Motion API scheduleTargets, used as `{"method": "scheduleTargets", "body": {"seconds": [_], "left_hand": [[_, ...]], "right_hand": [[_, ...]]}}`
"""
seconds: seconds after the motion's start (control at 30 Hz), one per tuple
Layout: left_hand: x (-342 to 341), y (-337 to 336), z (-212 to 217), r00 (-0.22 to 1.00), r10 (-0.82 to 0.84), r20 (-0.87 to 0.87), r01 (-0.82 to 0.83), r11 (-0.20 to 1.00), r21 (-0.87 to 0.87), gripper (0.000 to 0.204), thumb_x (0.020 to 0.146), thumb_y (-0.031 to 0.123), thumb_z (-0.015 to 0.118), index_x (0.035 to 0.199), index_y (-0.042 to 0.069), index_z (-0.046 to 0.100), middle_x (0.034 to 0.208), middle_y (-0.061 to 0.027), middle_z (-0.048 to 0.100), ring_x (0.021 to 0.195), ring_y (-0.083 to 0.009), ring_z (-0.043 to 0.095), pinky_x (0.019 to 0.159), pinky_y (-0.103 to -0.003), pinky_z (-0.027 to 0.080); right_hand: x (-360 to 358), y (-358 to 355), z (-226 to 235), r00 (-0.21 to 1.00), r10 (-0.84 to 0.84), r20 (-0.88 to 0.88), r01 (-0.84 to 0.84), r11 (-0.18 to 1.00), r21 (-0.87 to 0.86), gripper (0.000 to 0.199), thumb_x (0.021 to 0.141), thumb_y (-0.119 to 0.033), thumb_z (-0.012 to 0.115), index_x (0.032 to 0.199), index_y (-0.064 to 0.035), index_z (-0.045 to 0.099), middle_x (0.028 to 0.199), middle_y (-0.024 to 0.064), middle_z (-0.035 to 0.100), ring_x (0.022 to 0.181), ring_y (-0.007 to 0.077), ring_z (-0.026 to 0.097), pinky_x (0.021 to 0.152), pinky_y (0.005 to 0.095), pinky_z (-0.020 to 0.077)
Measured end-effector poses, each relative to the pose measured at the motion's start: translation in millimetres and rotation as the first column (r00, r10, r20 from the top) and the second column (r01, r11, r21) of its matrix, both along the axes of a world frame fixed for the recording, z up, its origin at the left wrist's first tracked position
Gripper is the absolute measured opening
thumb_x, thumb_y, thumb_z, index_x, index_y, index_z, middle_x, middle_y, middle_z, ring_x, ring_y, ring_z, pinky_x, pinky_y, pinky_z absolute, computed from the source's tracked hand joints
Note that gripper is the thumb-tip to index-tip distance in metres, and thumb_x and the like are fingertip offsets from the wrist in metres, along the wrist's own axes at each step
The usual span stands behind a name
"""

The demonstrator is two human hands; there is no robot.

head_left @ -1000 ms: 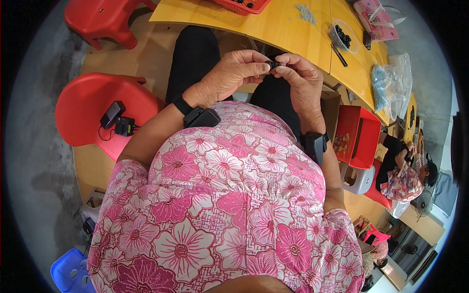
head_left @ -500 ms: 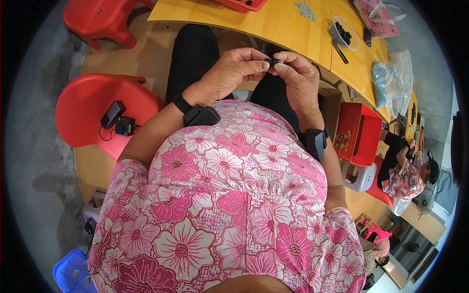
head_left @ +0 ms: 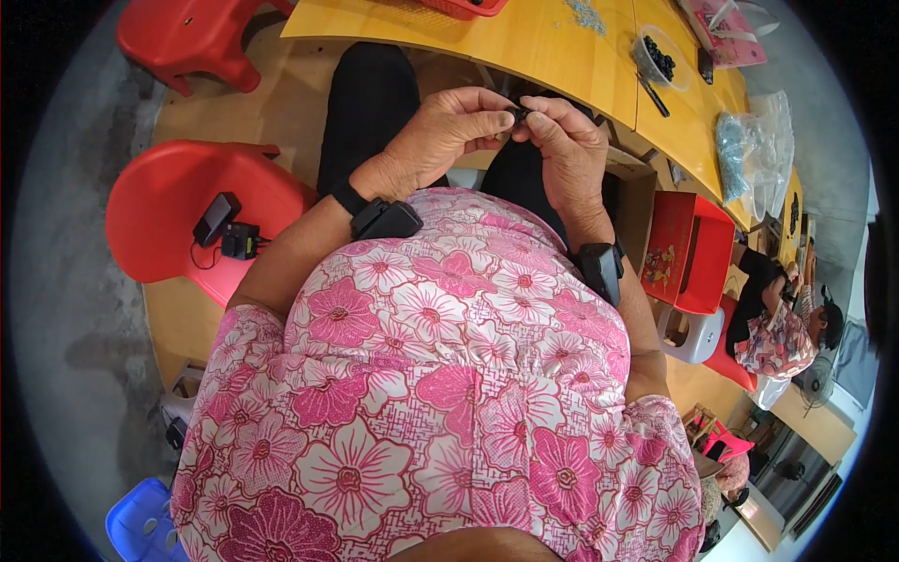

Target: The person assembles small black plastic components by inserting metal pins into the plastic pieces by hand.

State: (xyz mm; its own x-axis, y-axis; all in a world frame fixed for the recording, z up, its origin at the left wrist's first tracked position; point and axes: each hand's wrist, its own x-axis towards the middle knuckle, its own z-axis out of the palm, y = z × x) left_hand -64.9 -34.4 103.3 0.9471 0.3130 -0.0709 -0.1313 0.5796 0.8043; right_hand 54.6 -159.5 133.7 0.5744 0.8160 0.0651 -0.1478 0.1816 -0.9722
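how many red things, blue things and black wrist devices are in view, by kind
red plastic stools: 2, one at upper left, one at the person's left
red bin: 1
red tray on the table's far edge: 1
blue stool: 1
black wrist devices: 2, one by the left hand, one by the right hand
total: 7

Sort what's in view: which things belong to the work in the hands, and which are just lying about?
In hand:
- small dark piece, pinched between left hand and right hand
- bowl of dark pieces on the yellow table, possibly the same kind

Lying about:
- clear plastic bag
- red bin
- red stool carrying black devices
- blue stool
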Motion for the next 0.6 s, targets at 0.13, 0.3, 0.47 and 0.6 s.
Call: {"method": "scheduleTargets", "body": {"seconds": [0.13,0.3,0.47,0.6], "left_hand": [[-0.2,-0.5,0.7,1.000,0.020,0.003,-0.020,1.000,0.012,0.019,0.087,0.014,0.061,0.101,0.003,0.061,0.091,-0.0041,0.063,0.086,-0.0112,0.061,0.078,-0.023,0.050],[0.1,0.3,0.2,0.998,0.053,0.029,-0.053,0.999,0.007,0.020,0.087,0.014,0.061,0.103,0.001,0.060,0.092,-0.0057,0.064,0.085,-0.0128,0.063,0.078,-0.023,0.051],[-0.4,3.2,-2.1,0.998,0.062,0.028,-0.065,0.992,0.112,0.020,0.086,0.013,0.062,0.102,0.000,0.061,0.091,-0.0054,0.064,0.084,-0.0120,0.063,0.078,-0.023,0.051],[-1.9,1.9,4.4,0.997,0.082,0.008,-0.083,0.984,0.155,0.018,0.085,0.011,0.063,0.099,0.000,0.062,0.089,-0.0046,0.064,0.082,-0.0107,0.062,0.076,-0.022,0.051]], "right_hand": [[-3.3,1.1,-3.6,0.999,-0.020,0.033,0.019,0.999,0.043,0.015,0.080,0.005,0.060,0.094,0.0028,0.065,0.085,0.0084,0.063,0.073,0.0146,0.061,0.069,0.0248,0.0500],[-8.2,1.6,-4.0,0.999,-0.035,0.039,0.032,0.996,0.079,0.016,0.079,0.007,0.060,0.093,0.0026,0.066,0.085,0.0091,0.064,0.073,0.0141,0.061,0.070,0.0241,0.0501],[-4.7,1.1,-3.4,0.999,0.017,-0.042,-0.016,1.000,0.020,0.016,0.080,0.006,0.061,0.095,0.0033,0.065,0.089,0.0102,0.065,0.073,0.0143,0.061,0.070,0.0247,0.0502],[-2.5,0.2,-3.8,0.992,0.062,-0.112,-0.057,0.997,0.046,0.016,0.081,0.004,0.060,0.096,0.0035,0.065,0.089,0.0102,0.065,0.073,0.0145,0.061,0.070,0.0249,0.0501]]}}
